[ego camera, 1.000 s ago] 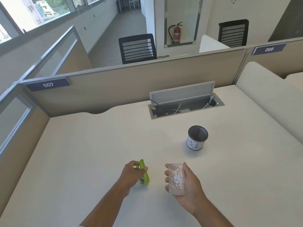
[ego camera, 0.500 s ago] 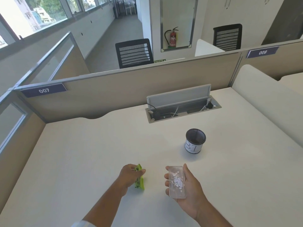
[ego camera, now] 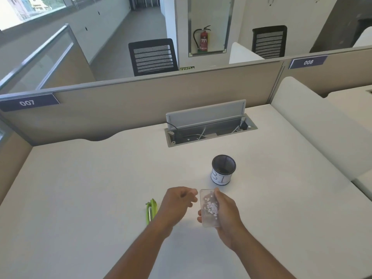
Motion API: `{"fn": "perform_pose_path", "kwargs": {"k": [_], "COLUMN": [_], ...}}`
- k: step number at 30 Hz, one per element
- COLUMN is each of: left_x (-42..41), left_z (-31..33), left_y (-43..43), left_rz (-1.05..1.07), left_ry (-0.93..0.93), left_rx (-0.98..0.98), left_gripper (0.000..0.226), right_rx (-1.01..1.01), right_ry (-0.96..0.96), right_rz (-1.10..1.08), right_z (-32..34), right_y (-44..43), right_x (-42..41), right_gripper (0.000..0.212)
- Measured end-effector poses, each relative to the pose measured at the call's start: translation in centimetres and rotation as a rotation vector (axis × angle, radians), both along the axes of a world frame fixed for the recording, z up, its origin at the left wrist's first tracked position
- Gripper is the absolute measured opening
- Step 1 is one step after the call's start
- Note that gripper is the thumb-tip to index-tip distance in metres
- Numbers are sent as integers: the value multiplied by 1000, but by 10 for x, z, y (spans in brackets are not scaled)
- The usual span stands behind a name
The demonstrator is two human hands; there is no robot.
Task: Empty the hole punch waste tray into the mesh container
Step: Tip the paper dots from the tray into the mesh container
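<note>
My right hand (ego camera: 225, 214) holds the clear plastic waste tray (ego camera: 209, 209), which lies flat with several white paper dots inside. My left hand (ego camera: 177, 204) hovers just left of the tray, fingers loosely curled and holding nothing. The green hole punch (ego camera: 151, 211) lies on the white desk (ego camera: 80, 198), just left of my left wrist. The black mesh container (ego camera: 223, 170), with a white label on its side, stands upright on the desk a short way beyond the tray.
An open cable box (ego camera: 209, 127) with a raised grey lid is set into the desk behind the container. Beige partition panels (ego camera: 120, 105) close off the back and left. A raised white divider (ego camera: 322, 133) runs along the right side.
My left hand let go of the green hole punch, left it on the desk and moved right toward the tray. My right hand kept hold of the tray.
</note>
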State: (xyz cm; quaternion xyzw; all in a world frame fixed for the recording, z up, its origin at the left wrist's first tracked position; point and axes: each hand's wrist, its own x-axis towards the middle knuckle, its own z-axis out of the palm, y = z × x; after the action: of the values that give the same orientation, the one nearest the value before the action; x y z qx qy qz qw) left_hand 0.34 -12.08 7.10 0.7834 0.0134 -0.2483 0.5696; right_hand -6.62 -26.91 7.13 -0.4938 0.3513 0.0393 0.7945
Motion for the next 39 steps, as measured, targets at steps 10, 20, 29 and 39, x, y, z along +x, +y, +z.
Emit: {"fn": "perform_pose_path", "kwargs": {"k": [10,20,29,39], "left_x": [44,124,149,143], "left_z": [12,30,6,-7], "left_y": [-66,-125,-147,-144], "left_rz": [-68,45,35,4], "left_ry": [9,-108,-205,-370], "left_rx": [0,87,173,254], "left_gripper": [16,16,17,15], "right_rx": [-267,-624,-892,-1131], "right_ry": [13,-78,-79,-67], "right_rz": [53,49,139,333], "right_z": [12,23,-9,-32], "right_y": [-54,-120,-146,-144], "right_x": [40,91,100,99], "right_gripper": [42,41,32,38]}}
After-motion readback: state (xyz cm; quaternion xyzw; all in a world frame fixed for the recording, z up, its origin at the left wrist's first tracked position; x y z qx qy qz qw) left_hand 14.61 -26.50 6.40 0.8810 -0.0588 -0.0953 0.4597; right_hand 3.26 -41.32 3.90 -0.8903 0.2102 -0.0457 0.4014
